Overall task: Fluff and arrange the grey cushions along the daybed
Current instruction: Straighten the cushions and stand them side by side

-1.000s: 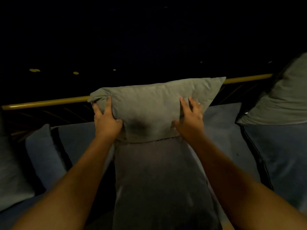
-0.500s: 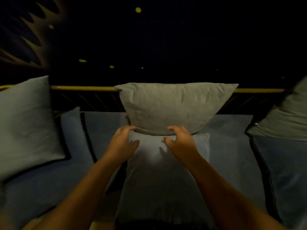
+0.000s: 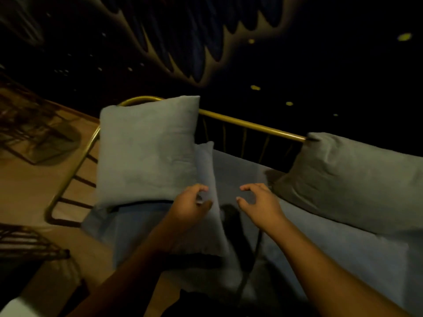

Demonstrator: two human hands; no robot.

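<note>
A grey cushion (image 3: 146, 152) stands upright against the left end of the daybed's brass rail (image 3: 251, 126). Behind its right edge a slimmer blue-grey cushion (image 3: 206, 170) stands on edge. Another grey cushion (image 3: 352, 179) leans on the back rail at the right. My left hand (image 3: 190, 204) hovers with curled fingers at the slim cushion's lower edge; whether it touches is unclear. My right hand (image 3: 258, 200) is open, fingers spread, above the blue mattress (image 3: 320, 248), holding nothing.
A wooden floor (image 3: 27, 193) lies left of the daybed, with a dark wire-frame object (image 3: 34, 129) on it and another dark slatted piece (image 3: 27, 243) at the lower left. A dark painted wall rises behind the rail. A dark strap or cord (image 3: 249, 266) lies on the mattress.
The view has swung left. Both hands have let go of the middle grey cushion, which now sits at the right, and have moved toward the left-end cushions.
</note>
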